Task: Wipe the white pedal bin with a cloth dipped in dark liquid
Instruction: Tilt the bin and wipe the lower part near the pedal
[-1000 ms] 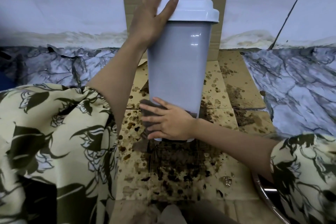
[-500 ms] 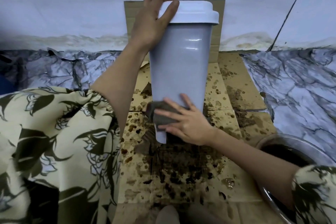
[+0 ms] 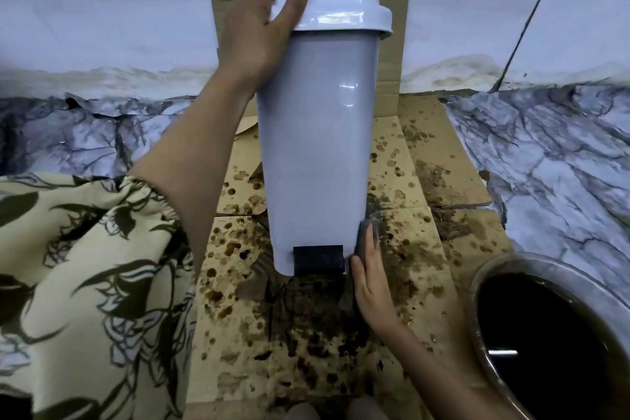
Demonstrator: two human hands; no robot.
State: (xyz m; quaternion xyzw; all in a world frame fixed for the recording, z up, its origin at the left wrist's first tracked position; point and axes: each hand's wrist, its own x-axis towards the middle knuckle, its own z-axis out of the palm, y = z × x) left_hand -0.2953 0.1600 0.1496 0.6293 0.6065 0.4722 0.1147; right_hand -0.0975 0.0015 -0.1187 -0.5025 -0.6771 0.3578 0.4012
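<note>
pedal bin [image 3: 317,133]: was smooth glossy white plastic
pedal [image 3: 318,259]: matt black plastic
cloth [image 3: 366,235]: dark, wet fabric
cardboard [image 3: 426,249]: matt, stained
bowl [image 3: 477,286]: shiny metal

The pedal bin [image 3: 317,147] is showing pale grey-white, its pedal [image 3: 318,259] black. The cloth [image 3: 367,235] is looking dark grey. Brown cardboard [image 3: 426,160] is wearing dark brown spots. The sleeve [image 3: 85,276] is showing cream with dark leaf prints.

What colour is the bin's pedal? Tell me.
Black; the pedal shows plainly in the head view, at the bin's base.
</note>
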